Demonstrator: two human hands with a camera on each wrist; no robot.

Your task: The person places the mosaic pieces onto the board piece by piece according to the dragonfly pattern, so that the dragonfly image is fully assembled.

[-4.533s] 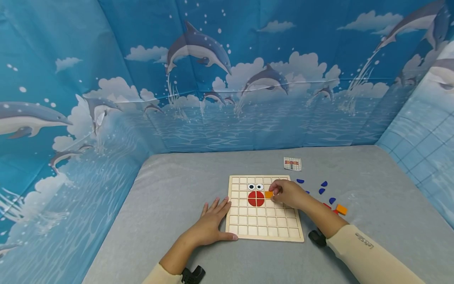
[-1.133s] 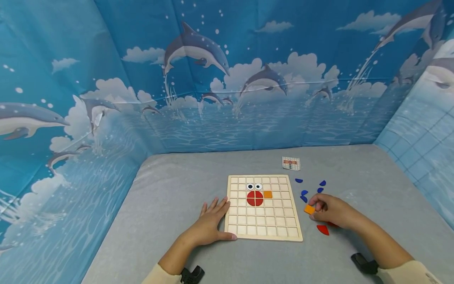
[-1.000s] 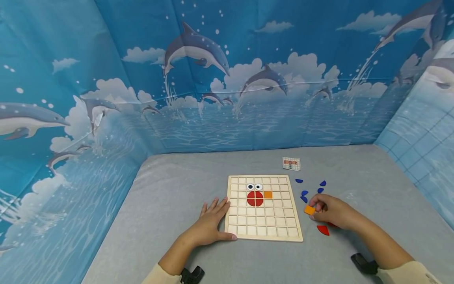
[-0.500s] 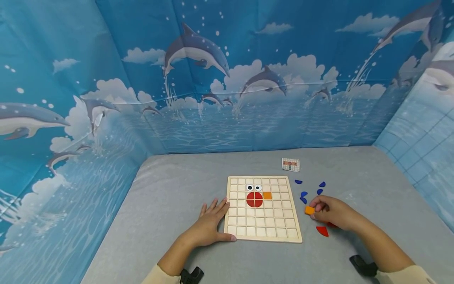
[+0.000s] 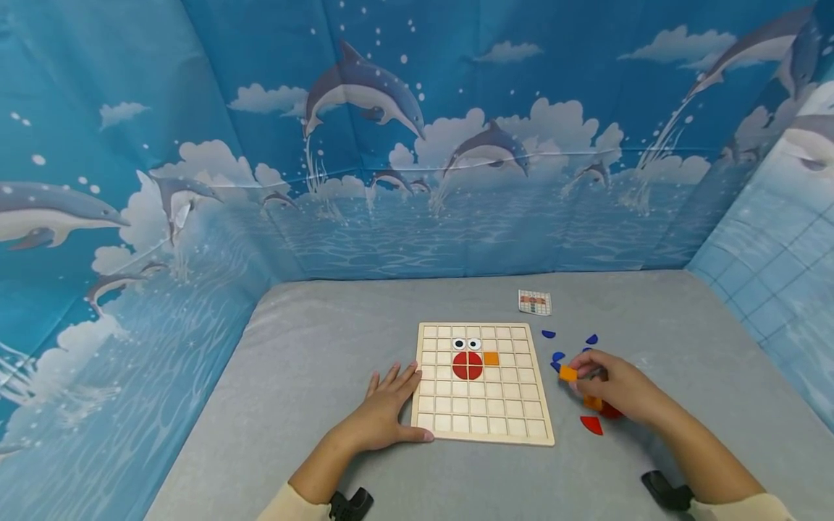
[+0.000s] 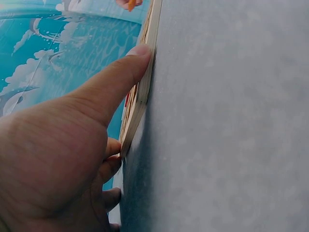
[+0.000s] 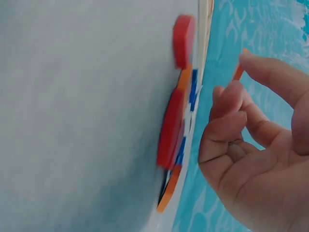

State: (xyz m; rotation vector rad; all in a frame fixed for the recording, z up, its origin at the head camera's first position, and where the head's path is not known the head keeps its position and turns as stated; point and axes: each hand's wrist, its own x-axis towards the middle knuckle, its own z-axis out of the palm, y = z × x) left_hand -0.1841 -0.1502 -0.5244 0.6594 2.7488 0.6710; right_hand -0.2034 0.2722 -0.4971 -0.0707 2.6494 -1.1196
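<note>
A square wooden grid board [image 5: 482, 427] lies on the table. Red quarter-round pieces [image 5: 468, 365] form a disc on it, below two eye tiles [image 5: 466, 344] and beside an orange square tile [image 5: 491, 359]. My left hand [image 5: 381, 416] rests spread at the board's left edge; its thumb [image 6: 120, 72] lies on the near edge. To the right of the board, my right hand [image 5: 615, 383] pinches another orange tile [image 5: 567, 373] between thumb and fingertips. The right wrist view shows this held tile [image 7: 238, 70] raised clear of the table.
Around my right hand lie blue half-round pieces [image 5: 549, 334], a red quarter piece [image 5: 591, 425] and a loose orange tile [image 5: 592, 402]. A small printed pattern card [image 5: 535, 302] lies behind the board. A dolphin-print curtain [image 5: 404, 217] borders the grey table [image 5: 339, 318].
Over the last seconds my right hand left the tile on the board and went right to the loose pieces. Just now it has lifted an orange tile, uncovering another below. The left hand stays put.
</note>
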